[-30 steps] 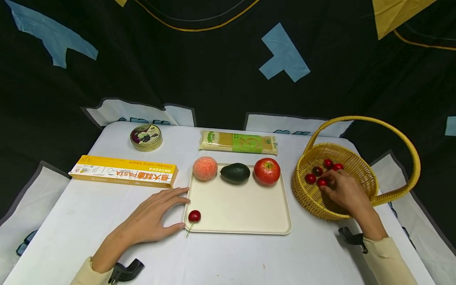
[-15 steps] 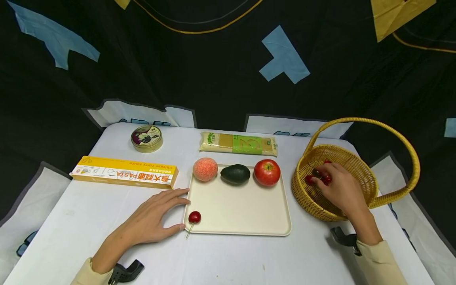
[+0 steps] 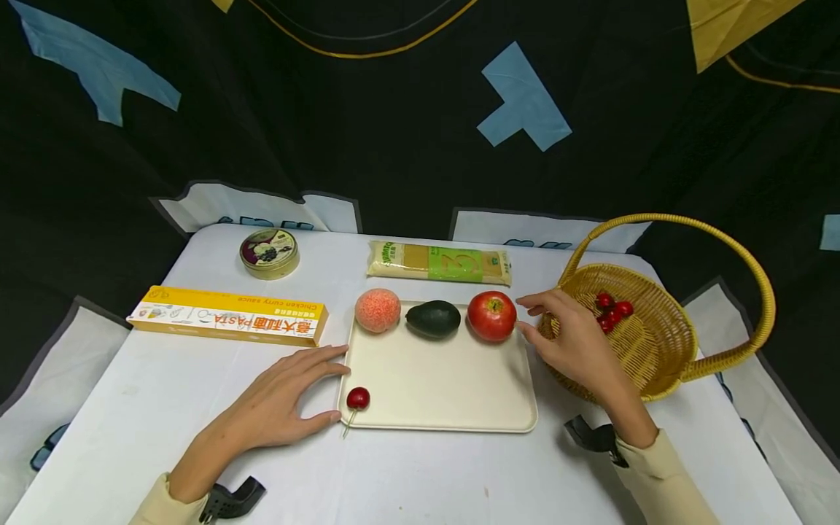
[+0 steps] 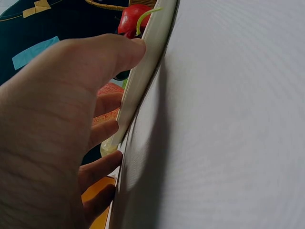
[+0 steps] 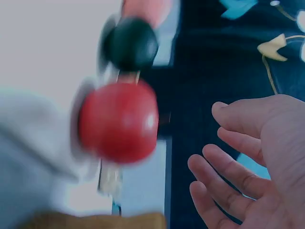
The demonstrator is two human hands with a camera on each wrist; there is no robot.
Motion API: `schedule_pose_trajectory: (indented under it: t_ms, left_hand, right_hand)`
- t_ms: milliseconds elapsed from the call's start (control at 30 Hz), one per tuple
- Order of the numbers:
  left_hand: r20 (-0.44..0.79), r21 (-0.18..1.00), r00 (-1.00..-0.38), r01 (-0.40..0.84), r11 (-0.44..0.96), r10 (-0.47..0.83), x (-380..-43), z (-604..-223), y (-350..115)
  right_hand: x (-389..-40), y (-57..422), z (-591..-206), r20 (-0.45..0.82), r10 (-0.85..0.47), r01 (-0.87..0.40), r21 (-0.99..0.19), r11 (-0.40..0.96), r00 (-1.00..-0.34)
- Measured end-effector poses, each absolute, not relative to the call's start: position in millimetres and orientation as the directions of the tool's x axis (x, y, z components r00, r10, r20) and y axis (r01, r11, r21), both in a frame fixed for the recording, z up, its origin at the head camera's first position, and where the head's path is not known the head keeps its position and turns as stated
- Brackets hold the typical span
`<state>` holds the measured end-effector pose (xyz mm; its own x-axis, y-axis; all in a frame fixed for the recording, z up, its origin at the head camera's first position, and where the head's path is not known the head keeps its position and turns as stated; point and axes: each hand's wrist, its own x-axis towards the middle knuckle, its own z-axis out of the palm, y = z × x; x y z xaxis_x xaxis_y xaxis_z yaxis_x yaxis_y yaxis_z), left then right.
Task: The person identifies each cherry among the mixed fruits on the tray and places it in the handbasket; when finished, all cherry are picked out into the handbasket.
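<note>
My left hand (image 3: 285, 397) rests at the left edge of the cream tray (image 3: 436, 428), fingers spread and fingertips at its rim. Close to its thumb, a dark red cherry (image 3: 358, 398) lies in the tray's front left corner, stem over the rim. Along the tray's back edge sit a rough pink-orange round fruit (image 3: 378, 310), a dark green avocado (image 3: 433, 319) and a red apple (image 3: 491, 316). My right hand (image 3: 580, 346) hovers over the basket's left rim, fingertips right beside the apple. Nothing lies between its parted fingers (image 5: 228, 167) in the right wrist view.
A yellow wicker basket (image 3: 676, 321) with a tall handle stands at the right, several cherries (image 3: 613, 313) inside. Behind the tray lies a pasta packet (image 3: 440, 263). A yellow pasta box (image 3: 230, 315) and a round tin (image 3: 269, 254) are at the left.
My right hand has left the cherries in the basket and moved left to the apple. The cherries now sit bunched closer together. My left hand has stayed at the tray.
</note>
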<state>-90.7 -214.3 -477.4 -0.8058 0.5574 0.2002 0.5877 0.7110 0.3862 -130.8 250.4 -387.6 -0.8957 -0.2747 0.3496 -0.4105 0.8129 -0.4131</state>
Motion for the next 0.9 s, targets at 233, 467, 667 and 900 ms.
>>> schedule_pose_trajectory:
  t_ms: [233, 467, 667, 900]
  left_hand:
    - [0.205, 0.39, -0.806, 0.587, 0.709, 0.555, -91.0, -476.2, -213.7]
    - [0.194, 0.386, -0.811, 0.581, 0.717, 0.552, -90.6, -476.3, -213.6]
    - [0.196, 0.384, -0.812, 0.579, 0.719, 0.55, -90.4, -476.3, -213.8]
    - [0.185, 0.385, -0.816, 0.573, 0.724, 0.548, -90.9, -476.6, -213.5]
  right_hand:
    - [-133.5, 216.3, -391.0, 0.345, -0.359, -0.488, -0.44, 0.754, -0.867]
    - [-135.2, 187.8, -397.9, 0.353, -0.471, -0.588, -0.446, 0.675, -0.808]
    - [-134.6, 163.9, -406.5, 0.343, -0.545, -0.643, -0.457, 0.615, -0.765]
    - [-130.3, 135.3, -414.3, 0.295, -0.612, -0.673, -0.439, 0.596, -0.734]
